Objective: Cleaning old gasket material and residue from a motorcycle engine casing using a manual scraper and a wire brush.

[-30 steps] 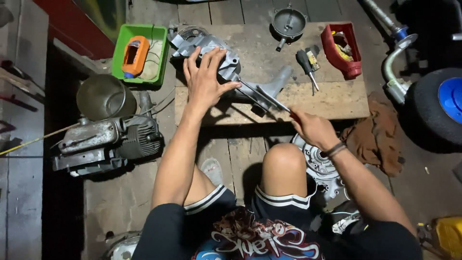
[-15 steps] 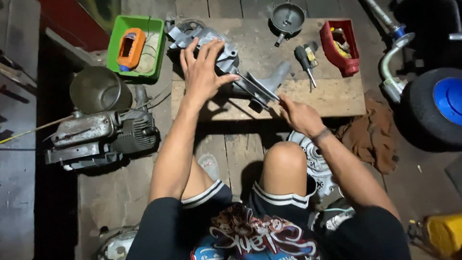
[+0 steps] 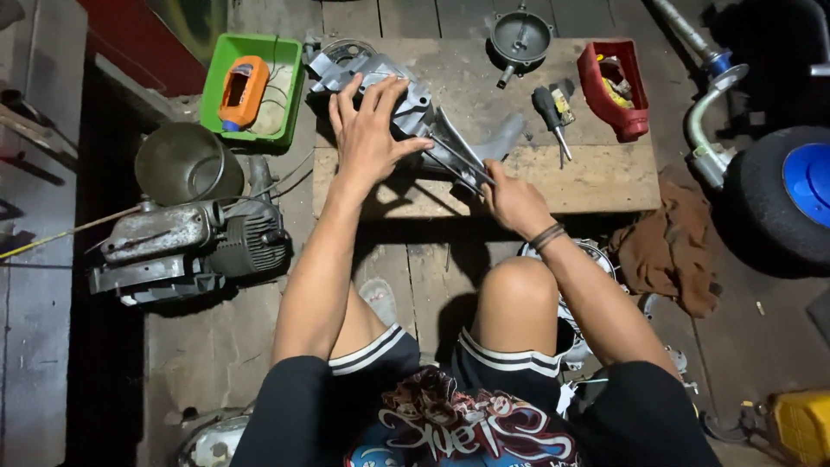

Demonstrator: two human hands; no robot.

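Green tray [image 3: 285,52] far left. Left hand [image 3: 367,130] spread flat, pressing grey cast-metal engine casing [image 3: 406,95], ribbed, on wooden board [image 3: 605,177]. Right hand [image 3: 510,195] clenched around thin metal rod [image 3: 458,160] against casing. Screwdriver [image 3: 549,108], red bin [image 3: 616,95] right.

I count two hands, my left [image 3: 367,130] and my right [image 3: 512,199], on one grey engine casing [image 3: 415,108]. On the worktop [image 3: 596,177] I see one screwdriver [image 3: 550,111], one red bin [image 3: 616,91], one green tray [image 3: 251,78] and one round cover [image 3: 519,36]. Beside it stands one small engine [image 3: 190,246].
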